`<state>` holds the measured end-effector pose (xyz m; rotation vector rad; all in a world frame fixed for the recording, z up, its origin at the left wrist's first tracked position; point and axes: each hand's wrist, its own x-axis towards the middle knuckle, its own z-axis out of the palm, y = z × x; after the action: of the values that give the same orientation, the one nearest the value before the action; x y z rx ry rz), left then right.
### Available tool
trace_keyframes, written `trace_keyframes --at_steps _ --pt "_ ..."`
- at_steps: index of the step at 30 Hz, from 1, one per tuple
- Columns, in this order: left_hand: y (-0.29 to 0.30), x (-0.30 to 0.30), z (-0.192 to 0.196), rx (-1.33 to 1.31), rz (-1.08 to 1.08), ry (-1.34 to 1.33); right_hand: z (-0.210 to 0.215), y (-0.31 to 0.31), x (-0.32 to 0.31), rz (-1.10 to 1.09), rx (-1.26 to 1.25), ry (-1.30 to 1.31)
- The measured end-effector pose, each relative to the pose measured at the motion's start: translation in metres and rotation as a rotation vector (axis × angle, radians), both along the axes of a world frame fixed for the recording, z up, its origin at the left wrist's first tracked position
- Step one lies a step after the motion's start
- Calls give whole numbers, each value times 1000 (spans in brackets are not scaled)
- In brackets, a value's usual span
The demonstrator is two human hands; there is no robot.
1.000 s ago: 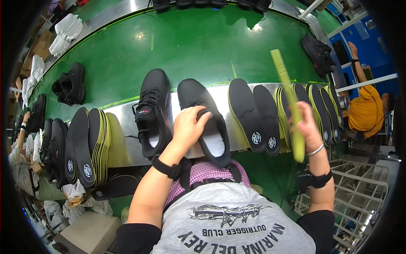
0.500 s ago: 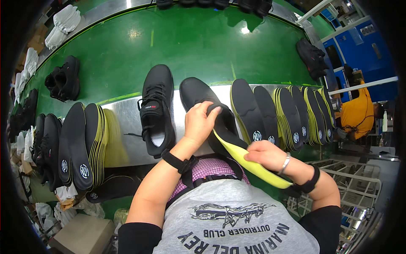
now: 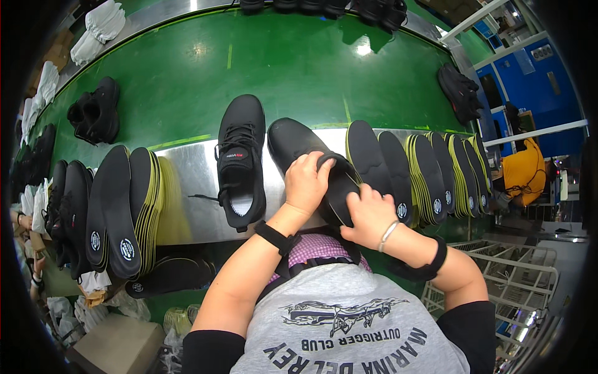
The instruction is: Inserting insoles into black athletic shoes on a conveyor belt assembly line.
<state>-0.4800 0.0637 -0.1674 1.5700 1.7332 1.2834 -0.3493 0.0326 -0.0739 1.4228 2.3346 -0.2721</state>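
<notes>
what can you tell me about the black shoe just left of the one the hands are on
The black shoe looks smooth and matte, with a rounded toe, dark laces and a small red-and-white label on its tongue. It stands upright on the shiny metal strip, toe pointing away, heel nearest the wearer. Its opening faces up, showing something pale inside toward the heel. A thin dark cord trails to its left. Neither hand touches it.

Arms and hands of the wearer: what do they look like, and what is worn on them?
The left hand and right hand are ungloved. A black strap circles each forearm, and a thin silver bracelet sits on the right wrist. Black sleeves leave the forearms bare.
</notes>
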Motion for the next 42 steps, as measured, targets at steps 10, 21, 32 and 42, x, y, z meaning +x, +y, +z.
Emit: trace_keyframes --at_steps 10,21,32,42 --pt "9 -3 3 30 -4 -2 -17 18 -3 152 90 106" --pt "-2 8 -4 51 -46 48 -67 57 -22 262 -400 -290" --pt "9 15 -24 53 -22 3 -97 96 -54 550 -444 -365" --pt "16 15 -31 43 -36 -14 -49 65 -16 415 -547 -474"
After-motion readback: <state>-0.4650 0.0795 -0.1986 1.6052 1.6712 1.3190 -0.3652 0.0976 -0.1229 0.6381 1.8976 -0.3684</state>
